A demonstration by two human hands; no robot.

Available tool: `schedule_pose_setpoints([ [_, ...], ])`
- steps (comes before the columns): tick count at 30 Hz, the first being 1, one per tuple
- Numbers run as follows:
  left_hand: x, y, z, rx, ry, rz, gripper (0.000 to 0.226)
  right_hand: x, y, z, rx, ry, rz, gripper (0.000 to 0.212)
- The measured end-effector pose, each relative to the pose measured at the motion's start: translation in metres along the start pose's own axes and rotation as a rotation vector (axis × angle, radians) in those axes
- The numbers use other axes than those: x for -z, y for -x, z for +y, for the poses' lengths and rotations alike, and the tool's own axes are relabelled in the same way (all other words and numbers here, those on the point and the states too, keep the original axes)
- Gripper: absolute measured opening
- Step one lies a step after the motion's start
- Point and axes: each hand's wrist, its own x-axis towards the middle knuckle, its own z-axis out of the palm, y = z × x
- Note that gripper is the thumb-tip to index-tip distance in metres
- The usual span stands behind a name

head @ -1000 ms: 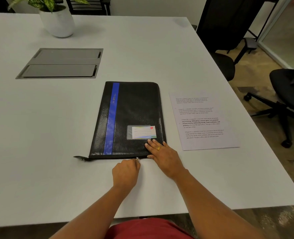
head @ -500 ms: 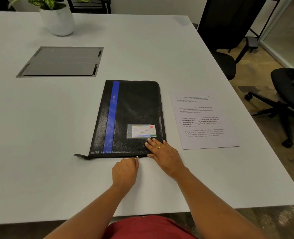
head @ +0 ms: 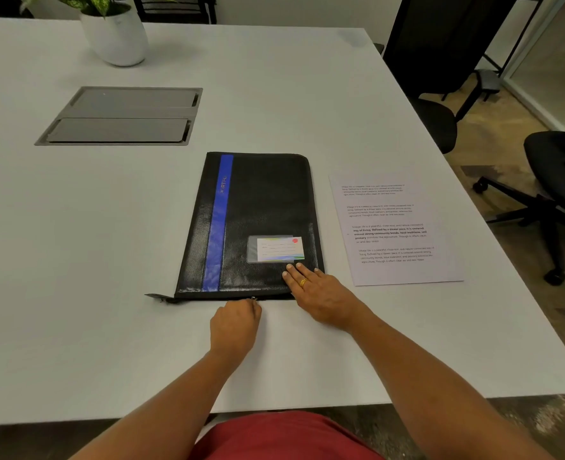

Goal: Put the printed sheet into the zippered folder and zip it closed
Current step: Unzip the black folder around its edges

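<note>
Closest to me, the person's left hand is curling its fingers in, pinching the zipper pull at the near edge of the zippered folder. Just beside it, the right hand is pressing straight, slightly spread fingers on the folder's near right corner. The folder is lying flat on the table. The printed sheet is lying face up to its right, outside it. Farther back, a potted plant is standing.

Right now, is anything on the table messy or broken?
Nothing is spilled or broken. The only odd bit: a zipper tail pokes out at the near-left corner of the folder. The printed sheet lies flat beside it.
</note>
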Motion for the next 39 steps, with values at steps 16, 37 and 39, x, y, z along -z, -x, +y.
schedule_pose_setpoints([
  [16, 0.003, 0.001, -0.005, -0.020, -0.043, -0.013, 0.040, -0.007, -0.001, -0.013, -0.116, -0.111, 0.066, 0.049],
  [37, 0.019, 0.003, -0.044, 0.083, -0.077, 0.035, 0.046, -0.009, 0.003, -0.006, -0.073, -0.038, 0.044, 0.050],
  [39, 0.019, 0.004, -0.047, 0.068, -0.079, 0.029, 0.046, -0.009, 0.003, -0.006, -0.075, -0.033, 0.036, 0.050],
])
